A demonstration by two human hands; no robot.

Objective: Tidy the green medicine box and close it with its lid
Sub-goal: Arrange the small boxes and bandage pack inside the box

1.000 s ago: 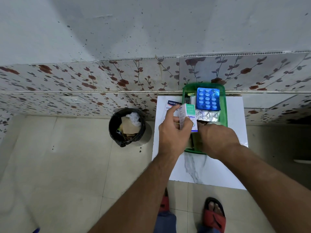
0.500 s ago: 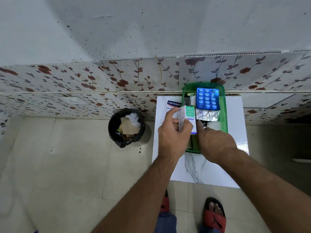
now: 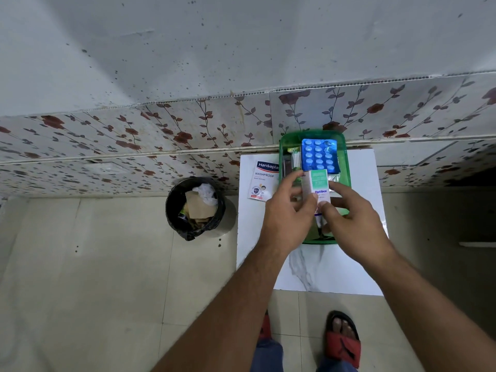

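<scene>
The green medicine box stands open on a white marble-look table against the wall. Inside it lie a blue blister pack, a silver foil strip and a small pack of white sticks. My left hand grips a small white-and-green carton upright over the box. My right hand touches the carton's lower end with its thumb and fingers, and a small item shows beneath it. No lid is in view.
A plaster sachet lies on the table left of the box. A black bin with paper and plastic waste stands on the tiled floor to the left. My feet in red sandals are below the table's front edge.
My right hand has come up out of the box and now meets the carton's lower end. The left hand has shifted the carton slightly right, over the box.
</scene>
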